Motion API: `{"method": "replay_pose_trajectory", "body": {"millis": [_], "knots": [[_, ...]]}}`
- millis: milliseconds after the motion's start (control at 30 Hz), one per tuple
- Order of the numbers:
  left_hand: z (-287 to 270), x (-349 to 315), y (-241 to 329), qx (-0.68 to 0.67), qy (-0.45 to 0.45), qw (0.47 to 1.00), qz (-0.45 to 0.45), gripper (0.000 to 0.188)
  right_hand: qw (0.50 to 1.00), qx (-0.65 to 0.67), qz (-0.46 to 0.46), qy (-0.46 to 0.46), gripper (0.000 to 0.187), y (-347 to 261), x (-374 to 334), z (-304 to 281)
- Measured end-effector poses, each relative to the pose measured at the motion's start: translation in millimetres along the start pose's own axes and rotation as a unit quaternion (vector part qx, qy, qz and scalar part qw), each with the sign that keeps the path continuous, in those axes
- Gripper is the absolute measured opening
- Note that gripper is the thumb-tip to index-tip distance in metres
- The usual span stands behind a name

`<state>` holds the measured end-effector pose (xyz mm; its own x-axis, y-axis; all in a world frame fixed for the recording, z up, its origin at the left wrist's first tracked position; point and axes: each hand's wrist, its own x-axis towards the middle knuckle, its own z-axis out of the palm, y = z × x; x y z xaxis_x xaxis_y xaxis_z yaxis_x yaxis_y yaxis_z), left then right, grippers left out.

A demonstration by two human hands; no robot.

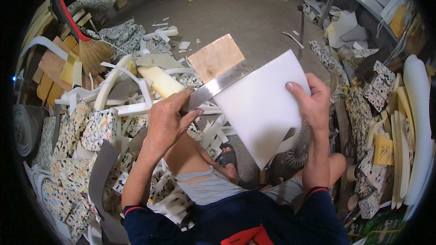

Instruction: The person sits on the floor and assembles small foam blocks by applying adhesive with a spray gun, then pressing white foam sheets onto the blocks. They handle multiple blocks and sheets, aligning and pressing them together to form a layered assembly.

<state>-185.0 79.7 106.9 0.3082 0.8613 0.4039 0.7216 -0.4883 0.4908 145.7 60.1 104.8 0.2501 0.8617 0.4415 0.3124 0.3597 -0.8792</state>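
Note:
My left hand is closed around the near end of a flat, shiny metal strip. The strip lies slantwise along the near edge of a small wooden board, and a few brownish spots show at its far end. My right hand pinches the right side of a white foam sheet, thumb on top and fingers behind. The sheet's upper left edge meets the strip. Below the sheet, a curled edge and dark gap show near its lower right side; what is under the sheet is hidden.
White foam offcuts and speckled foam blocks pile up on the left. A straw broom with a red handle stands behind them. On the right are long foam pieces and a metal shelf. Grey floor stretches ahead.

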Motion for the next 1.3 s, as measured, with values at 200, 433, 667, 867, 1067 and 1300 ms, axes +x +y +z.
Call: {"method": "replay_pose_trajectory", "body": {"millis": [200, 433, 667, 867, 1067, 1300], "knots": [[1, -1, -4, -0.003, 0.018, 0.999, 0.027, 0.046, 0.997, 0.055, 0.052, -0.002, 0.022, 14, 15, 2], [3, -2, -8, 0.003, 0.029, 0.998, 0.059, 0.047, 0.997, 0.031, 0.069, -0.008, 0.028, 25, 19, 4], [4, -3, -5, -0.019, 0.023, 0.998, 0.050, 0.044, 0.998, 0.000, 0.060, -0.011, 0.033, 29, 26, 5], [5, -4, -1, -0.009, 0.020, 0.999, 0.045, 0.044, 0.998, 0.018, 0.058, -0.008, 0.034, 28, 30, 8], [12, 9, -4, -0.053, -0.010, 0.998, -0.024, 0.045, 0.998, -0.043, 0.018, 0.031, 0.033, 36, 52, 15], [10, 47, 1, -0.075, -0.089, 0.993, -0.032, 0.035, 0.891, -0.366, -0.242, 0.115, 0.038, 16, 64, 5]]}}
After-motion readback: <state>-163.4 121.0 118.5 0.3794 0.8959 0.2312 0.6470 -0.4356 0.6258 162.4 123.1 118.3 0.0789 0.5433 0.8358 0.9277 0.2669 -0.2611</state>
